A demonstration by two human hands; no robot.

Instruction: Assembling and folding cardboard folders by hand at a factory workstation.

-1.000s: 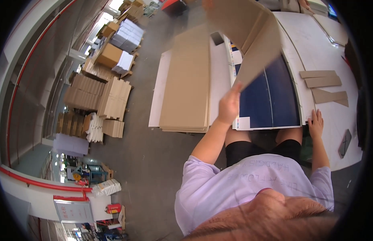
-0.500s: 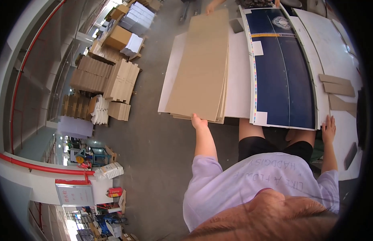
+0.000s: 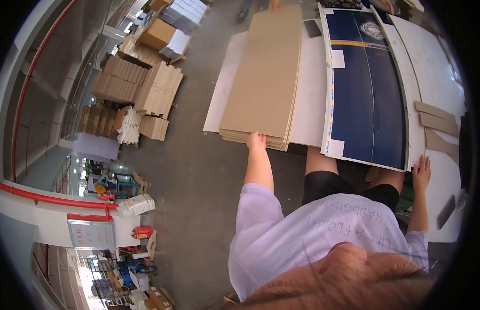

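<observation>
My left hand [image 3: 256, 140] pinches the near edge of the top cardboard sheet [image 3: 263, 72] on a stack of long brown sheets. Several lower edges of the stack jut out toward me under that sheet. Another person's hand [image 3: 274, 5] is at the stack's far end. To the right of the stack lies a dark blue printed sheet [image 3: 366, 98] with white margins and a round white pattern near its far end. Beside its near right corner, my right hand [image 3: 421, 173] rests on the white surface with fingers spread, holding nothing.
Pale boards [image 3: 309, 111] lie under the cardboard. Brown cardboard strips [image 3: 437, 123] and a dark flat object [image 3: 446, 212] are on the white table [image 3: 444, 181] at right. A small dark block [image 3: 312, 28] sits at the far side. Stacked cardboard [image 3: 121, 80] stands across the floor at left.
The top cardboard sheet has shifted slightly to the right with my left hand on its edge, and more lower edges show. My right hand stays by the blue sheet. The view has tilted a little.
</observation>
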